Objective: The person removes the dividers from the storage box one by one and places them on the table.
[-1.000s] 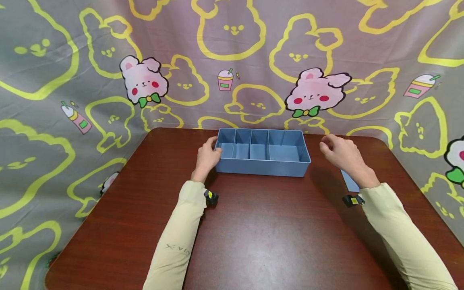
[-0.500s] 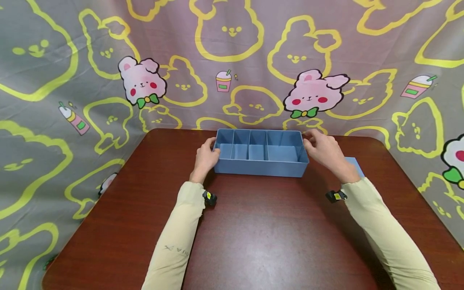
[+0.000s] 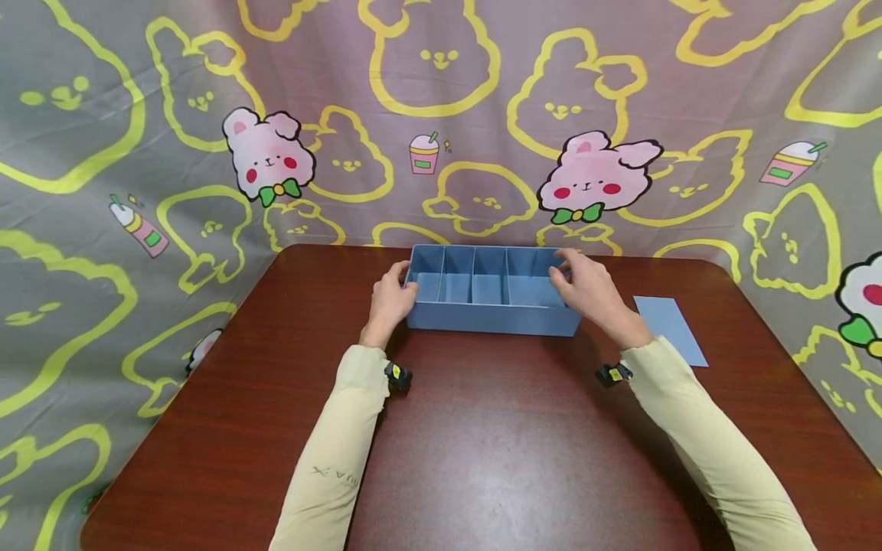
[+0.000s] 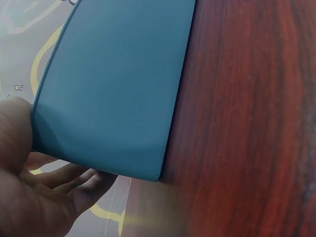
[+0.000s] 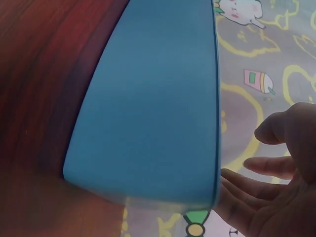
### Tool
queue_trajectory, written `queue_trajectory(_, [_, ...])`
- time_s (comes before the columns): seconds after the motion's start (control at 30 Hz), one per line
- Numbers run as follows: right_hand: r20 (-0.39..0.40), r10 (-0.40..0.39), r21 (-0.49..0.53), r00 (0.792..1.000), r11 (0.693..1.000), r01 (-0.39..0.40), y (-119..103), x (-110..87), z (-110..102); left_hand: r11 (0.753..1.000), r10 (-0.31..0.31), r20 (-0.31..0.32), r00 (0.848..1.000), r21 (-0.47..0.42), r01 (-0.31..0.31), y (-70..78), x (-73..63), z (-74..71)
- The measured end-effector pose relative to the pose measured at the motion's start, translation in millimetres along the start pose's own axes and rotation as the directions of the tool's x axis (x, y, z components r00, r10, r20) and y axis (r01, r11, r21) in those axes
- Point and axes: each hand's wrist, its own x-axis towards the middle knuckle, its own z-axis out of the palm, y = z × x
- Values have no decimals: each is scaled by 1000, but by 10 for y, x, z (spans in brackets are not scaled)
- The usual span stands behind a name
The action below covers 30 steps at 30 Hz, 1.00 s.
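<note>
A blue plastic organizer box [image 3: 492,320] with several compartments sits at the back of the brown table. My left hand [image 3: 390,303] grips its left end. In the left wrist view, the thumb lies at the rim and the fingers pass behind the end wall [image 4: 116,94]. Over the box's right end is my right hand [image 3: 594,289], its thumb and fingers spread apart. The right wrist view shows that thumb [image 5: 271,129] clear of the rim, while lower fingers reach the end wall; whether they touch it I cannot tell.
A flat blue rectangular panel [image 3: 670,330] lies on the table [image 3: 524,444] to the right, beside the right forearm. Behind the table hangs a grey curtain [image 3: 475,138] with yellow outlines and pink cartoon animals. It also closes off both sides.
My right hand has moved left, from beside the box to over its right end, uncovering more of the flat blue panel. The left hand keeps its grip, and the box stays in place.
</note>
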Motion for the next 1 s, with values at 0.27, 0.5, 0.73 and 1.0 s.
queue_trajectory(0.27, [13, 19, 45, 1000, 999, -20, -93, 39, 121, 1000, 3, -3, 1000, 12, -3, 5, 0, -10])
queue_trajectory(0.5, [50, 36, 68, 998, 997, -40, -148, 94, 226, 1000, -4, -5, 1000, 11, 4, -3, 5, -15])
queue_trajectory(0.73, [45, 33, 80, 998, 996, -36, -200, 131, 317, 1000, -2, -8, 1000, 17, 2, -16, 12, -7])
queue_trajectory(1.0, [88, 67, 100, 994, 992, -76, -234, 174, 397, 1000, -4, -8, 1000, 12, 4, 3, 7, -12])
